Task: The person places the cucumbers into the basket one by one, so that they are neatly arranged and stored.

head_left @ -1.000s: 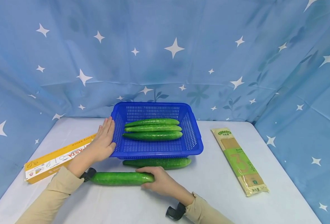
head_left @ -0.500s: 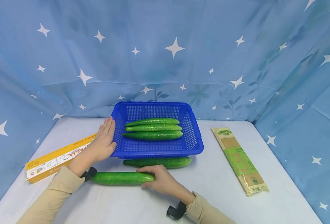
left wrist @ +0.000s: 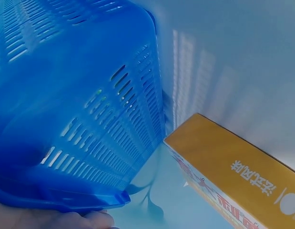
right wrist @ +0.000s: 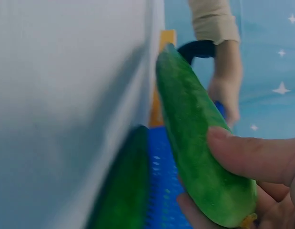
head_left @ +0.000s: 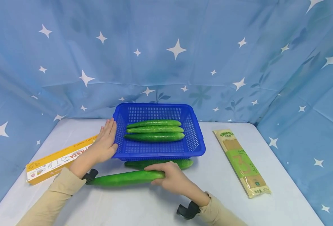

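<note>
My right hand (head_left: 173,179) grips a green cucumber (head_left: 124,178) by its right end, the right end raised a little. In the right wrist view the thumb presses on one side of this cucumber (right wrist: 190,129) and fingers show beneath it. My left hand (head_left: 102,146) rests with straight fingers along the left rim of a blue plastic basket (head_left: 158,155). Fingers (left wrist: 66,220) show under that rim in the left wrist view. Three cucumbers (head_left: 155,129) lie side by side inside the basket. Another cucumber (head_left: 180,164) lies in front of it, partly behind my right hand.
A yellow and white pasta box (head_left: 56,161) lies on the left, partly covered by my left forearm. On the right is a flat pack (head_left: 241,163) with a green label. A white cloth (head_left: 211,201) covers the table, and blue star-patterned curtains (head_left: 166,72) enclose it.
My right hand has moved right and slightly up with the cucumber, lifting its right end so that it tilts. My left hand has stayed at the basket rim.
</note>
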`<state>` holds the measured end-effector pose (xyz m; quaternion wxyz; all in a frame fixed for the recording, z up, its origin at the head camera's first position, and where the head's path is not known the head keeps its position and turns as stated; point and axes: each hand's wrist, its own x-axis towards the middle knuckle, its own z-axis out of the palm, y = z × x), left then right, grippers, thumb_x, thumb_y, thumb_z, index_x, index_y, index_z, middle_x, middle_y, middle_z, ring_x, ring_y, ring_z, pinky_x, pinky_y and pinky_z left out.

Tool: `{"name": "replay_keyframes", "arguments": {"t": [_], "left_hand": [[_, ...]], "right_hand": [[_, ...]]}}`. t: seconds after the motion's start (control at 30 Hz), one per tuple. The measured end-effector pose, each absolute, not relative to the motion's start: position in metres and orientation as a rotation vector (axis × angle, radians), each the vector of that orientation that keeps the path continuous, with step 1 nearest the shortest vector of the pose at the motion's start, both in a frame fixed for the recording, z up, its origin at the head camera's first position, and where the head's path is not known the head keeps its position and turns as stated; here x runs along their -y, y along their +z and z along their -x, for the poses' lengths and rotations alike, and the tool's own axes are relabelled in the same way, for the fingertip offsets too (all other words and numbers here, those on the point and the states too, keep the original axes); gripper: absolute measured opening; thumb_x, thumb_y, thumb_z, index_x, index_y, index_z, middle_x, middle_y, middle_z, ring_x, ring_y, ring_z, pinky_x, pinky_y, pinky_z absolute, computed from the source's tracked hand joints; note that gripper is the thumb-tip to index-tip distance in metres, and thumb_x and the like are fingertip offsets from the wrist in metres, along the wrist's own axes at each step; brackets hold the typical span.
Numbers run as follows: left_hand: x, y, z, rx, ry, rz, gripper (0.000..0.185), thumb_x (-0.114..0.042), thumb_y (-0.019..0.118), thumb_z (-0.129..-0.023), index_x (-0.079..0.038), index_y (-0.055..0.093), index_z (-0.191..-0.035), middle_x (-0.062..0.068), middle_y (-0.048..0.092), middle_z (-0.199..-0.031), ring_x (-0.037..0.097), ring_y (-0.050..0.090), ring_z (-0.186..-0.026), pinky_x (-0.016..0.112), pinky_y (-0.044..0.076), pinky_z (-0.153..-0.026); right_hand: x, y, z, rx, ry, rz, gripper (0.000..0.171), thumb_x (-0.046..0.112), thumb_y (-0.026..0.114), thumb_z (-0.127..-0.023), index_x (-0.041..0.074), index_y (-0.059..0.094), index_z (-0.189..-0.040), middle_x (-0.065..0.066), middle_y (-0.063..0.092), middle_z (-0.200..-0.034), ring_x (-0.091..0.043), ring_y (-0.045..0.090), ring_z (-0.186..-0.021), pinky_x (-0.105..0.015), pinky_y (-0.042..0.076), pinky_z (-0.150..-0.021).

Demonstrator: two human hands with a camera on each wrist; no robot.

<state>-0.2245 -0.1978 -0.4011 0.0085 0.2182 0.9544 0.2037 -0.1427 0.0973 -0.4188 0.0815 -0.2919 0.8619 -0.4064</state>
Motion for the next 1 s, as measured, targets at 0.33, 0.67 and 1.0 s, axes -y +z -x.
{"name": "replay_keyframes", "arguments": {"t": [0.33, 0.67, 1.0], "left_hand": [[0.197, -0.403, 0.226, -2.989, 0.604, -0.685, 0.076, -0.01, 0.041, -0.096, 0.013, -0.004, -0.152, 0.028, -0.014, -0.16, 0.038, -0.018, -0.148, 0.059, -0.003, -0.118], [0.197, -0.403, 0.225, -2.994, 0.635, -0.708, 0.076, -0.007, 0.043, -0.093, 0.016, 0.0, -0.151, 0.031, -0.012, -0.16, 0.041, -0.016, -0.148, 0.06, -0.002, -0.118], [0.196, -0.402, 0.222, -2.973, 0.679, -0.693, 0.072, -0.007, 0.039, -0.098, 0.012, -0.004, -0.153, 0.028, -0.016, -0.16, 0.037, -0.021, -0.147, 0.058, -0.005, -0.118]], "right_hand": [[-0.135, -0.383, 0.138, -2.561, -1.204, 0.923, 0.044, 0.003, 0.078, -0.082, 0.016, 0.072, -0.123, -0.001, 0.071, -0.117, -0.008, 0.063, -0.093, -0.025, 0.053, -0.075], [-0.167, -0.352, 0.144, -2.555, -1.354, 0.889, 0.043, 0.002, 0.076, -0.083, 0.013, 0.071, -0.124, -0.003, 0.071, -0.119, -0.014, 0.064, -0.095, -0.028, 0.055, -0.076], [-0.181, -0.333, 0.17, -2.583, -1.498, 0.859, 0.044, -0.002, 0.074, -0.084, 0.009, 0.069, -0.126, -0.008, 0.07, -0.118, -0.014, 0.057, -0.068, -0.025, 0.043, -0.055]]}}
